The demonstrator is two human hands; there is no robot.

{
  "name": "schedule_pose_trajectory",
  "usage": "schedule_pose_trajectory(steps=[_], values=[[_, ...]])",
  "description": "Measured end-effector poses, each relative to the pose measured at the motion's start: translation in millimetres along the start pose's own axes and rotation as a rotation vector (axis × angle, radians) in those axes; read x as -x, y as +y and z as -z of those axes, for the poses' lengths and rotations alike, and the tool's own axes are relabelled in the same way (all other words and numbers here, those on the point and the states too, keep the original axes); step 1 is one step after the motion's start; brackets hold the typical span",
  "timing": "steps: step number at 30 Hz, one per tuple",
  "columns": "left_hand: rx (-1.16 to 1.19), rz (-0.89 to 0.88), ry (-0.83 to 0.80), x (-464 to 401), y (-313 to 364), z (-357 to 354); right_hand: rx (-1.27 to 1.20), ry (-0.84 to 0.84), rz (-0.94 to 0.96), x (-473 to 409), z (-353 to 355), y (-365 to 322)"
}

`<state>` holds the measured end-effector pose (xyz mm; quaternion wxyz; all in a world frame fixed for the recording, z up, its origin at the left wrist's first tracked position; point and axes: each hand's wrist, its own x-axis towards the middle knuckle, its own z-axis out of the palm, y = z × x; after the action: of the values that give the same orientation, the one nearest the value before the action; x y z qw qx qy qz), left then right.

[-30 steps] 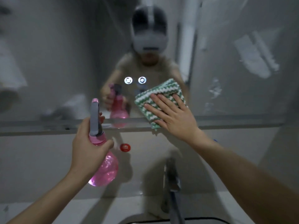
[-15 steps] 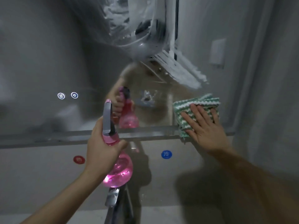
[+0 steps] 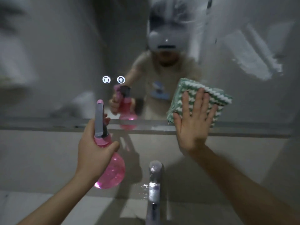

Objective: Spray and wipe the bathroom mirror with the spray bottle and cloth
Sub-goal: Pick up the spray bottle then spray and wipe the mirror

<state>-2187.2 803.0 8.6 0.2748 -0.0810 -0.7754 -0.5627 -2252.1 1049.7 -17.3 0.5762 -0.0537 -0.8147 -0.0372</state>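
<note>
Right hand [image 3: 193, 125] flat, fingers [image 3: 198, 101] straight and spread, pressing green-white striped cloth [image 3: 209, 96] against mirror [image 3: 65, 62], just above the mirror's lower edge. Cloth is folded into a thick pad and partly overhangs the fingertips up and to the right.

Left hand [image 3: 93, 148] grips pink spray bottle [image 3: 112, 168] below the mirror's lower edge, fingers curled round the neck under the grey trigger head [image 3: 99, 120], nozzle aimed up toward the glass. Whether a finger sits on the trigger cannot be told. Tap [image 3: 154, 181] stands below the mirror, between the two arms. Two lit touch icons [image 3: 113, 79] on the mirror, left of the cloth. White smears [image 3: 253, 59] on the glass up-right of the cloth.

Handling, judged: cloth soft, limp, light; a flat palm works only while pressed on the glass, otherwise it would slip down, so pinch a folded edge to lift it off. Wet glass is probably slick, letting the cloth slide easily. Bottle looks like thin translucent plastic, part-filled, bulb-heavy at the bottom; the neck is the sensible hold and keeps the trigger in reach. Mirror rigid, fragile; even pressure.
</note>
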Motion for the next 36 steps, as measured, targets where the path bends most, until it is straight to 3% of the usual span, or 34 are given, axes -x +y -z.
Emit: schedule_pose_trajectory(steps=[8, 14, 20, 27, 31, 36], values=[[-0.071, 0.024, 0.059, -12, -41, 66, 0.016, 0.015, 0.261, 33, -31, -123], [-0.089, 0.014, 0.034, -8, -35, 71, 0.014, 0.032, 0.359, 33, -29, -127], [-0.056, -0.003, -0.042, 10, -7, 22, 0.064, -0.042, 0.617, 23, -13, -39], [-0.022, -0.094, -0.154, 31, 43, -68, 0.182, 0.054, 0.665, 19, 6, 115], [0.039, -0.075, -0.2, 46, 63, -116, 0.147, 0.034, 0.563, 30, 13, 200], [0.055, -0.078, -0.198, 51, 74, -154, 0.141, 0.098, 0.216, 55, 18, 264]])
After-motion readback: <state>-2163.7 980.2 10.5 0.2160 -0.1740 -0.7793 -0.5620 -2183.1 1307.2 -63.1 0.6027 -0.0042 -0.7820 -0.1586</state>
